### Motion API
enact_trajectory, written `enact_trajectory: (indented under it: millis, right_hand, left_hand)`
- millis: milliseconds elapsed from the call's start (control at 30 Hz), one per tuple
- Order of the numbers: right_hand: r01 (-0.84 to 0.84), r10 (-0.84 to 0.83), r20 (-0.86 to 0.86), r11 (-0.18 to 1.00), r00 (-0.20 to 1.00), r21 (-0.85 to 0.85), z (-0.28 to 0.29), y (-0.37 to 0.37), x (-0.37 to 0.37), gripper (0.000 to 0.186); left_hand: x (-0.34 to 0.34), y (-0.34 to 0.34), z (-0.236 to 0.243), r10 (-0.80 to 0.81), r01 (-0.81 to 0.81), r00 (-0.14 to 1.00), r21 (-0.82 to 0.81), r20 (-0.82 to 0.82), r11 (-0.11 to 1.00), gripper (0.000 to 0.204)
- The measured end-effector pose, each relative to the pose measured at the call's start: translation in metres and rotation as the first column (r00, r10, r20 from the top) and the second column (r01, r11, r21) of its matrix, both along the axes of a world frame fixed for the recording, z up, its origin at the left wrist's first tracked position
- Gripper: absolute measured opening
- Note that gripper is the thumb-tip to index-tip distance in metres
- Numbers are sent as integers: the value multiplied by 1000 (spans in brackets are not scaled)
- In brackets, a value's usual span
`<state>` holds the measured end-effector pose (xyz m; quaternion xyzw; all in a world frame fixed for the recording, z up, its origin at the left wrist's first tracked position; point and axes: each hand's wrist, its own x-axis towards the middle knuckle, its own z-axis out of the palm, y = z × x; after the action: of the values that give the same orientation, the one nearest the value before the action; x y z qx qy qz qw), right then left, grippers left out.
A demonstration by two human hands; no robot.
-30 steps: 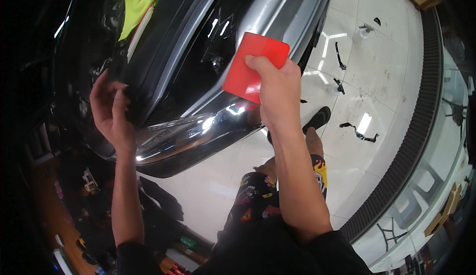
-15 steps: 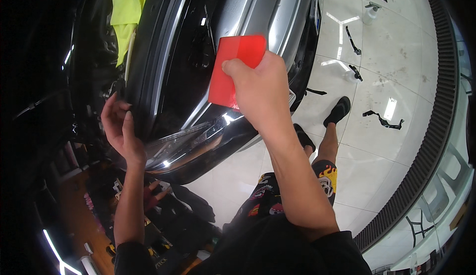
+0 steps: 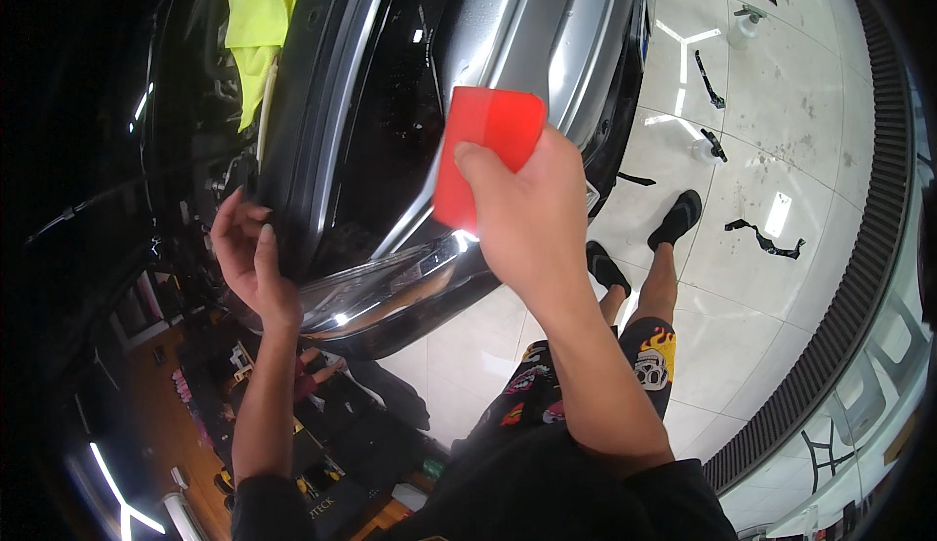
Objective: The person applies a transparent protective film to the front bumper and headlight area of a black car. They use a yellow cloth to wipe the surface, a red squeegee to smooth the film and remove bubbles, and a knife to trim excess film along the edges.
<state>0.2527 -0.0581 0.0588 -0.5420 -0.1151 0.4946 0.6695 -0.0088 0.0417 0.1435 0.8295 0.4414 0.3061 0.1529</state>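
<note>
My right hand [image 3: 535, 214] grips a red flat squeegee [image 3: 500, 121], with the thumb laid across its face. The squeegee is over the silver and black front grille [image 3: 522, 48] of a dark car; whether its lower edge touches the surface cannot be made out. My left hand [image 3: 252, 263] holds nothing, its fingers loosely bent and apart, near the car's front edge above the headlight [image 3: 390, 273]. Farther up, a bright yellow cloth [image 3: 262, 19] hangs in the engine bay beside a pale rod [image 3: 266, 102].
Two spray bottles [image 3: 746, 28] and several black scraps [image 3: 766, 239] are on the tiled floor [image 3: 791, 151] at right. A ribbed dark strip [image 3: 830, 297] curves along the far right. Lower left shows a cluttered dark area and what looks like another person's hand [image 3: 317, 375].
The whole view has shifted slightly, so everything sits a bit farther right and lower. My right hand still holds the squeegee over the grille, and my left hand keeps its loose pose.
</note>
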Motion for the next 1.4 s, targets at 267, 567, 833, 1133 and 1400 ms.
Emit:
enact_trajectory:
  millis: [267,567,833,1133,1400]
  right_hand:
    - [-102,66,474,993,878,51,11,-25,-17,27]
    - [-2,7,57,996,998,-93,5,8,-13,23]
    - [181,-179,-33,982,983,52,-5,5,-23,25]
    - [114,-97,-195,991,976,74,5,6,3,24]
    - [-127,132,108,991,985,-48,-3,14,57,26]
  left_hand:
    - [2,-3,-3,14,-10,997,-44,71,999,51]
    - [-1,-2,-1,1,1,999,-46,32,999,52]
    - [-6,-1,1,0,5,998,-73,62,997,53]
    - [3,-1,0,-14,17,999,-64,47,998,54]
    - [0,-5,-1,13,-11,999,-82,30,997,55]
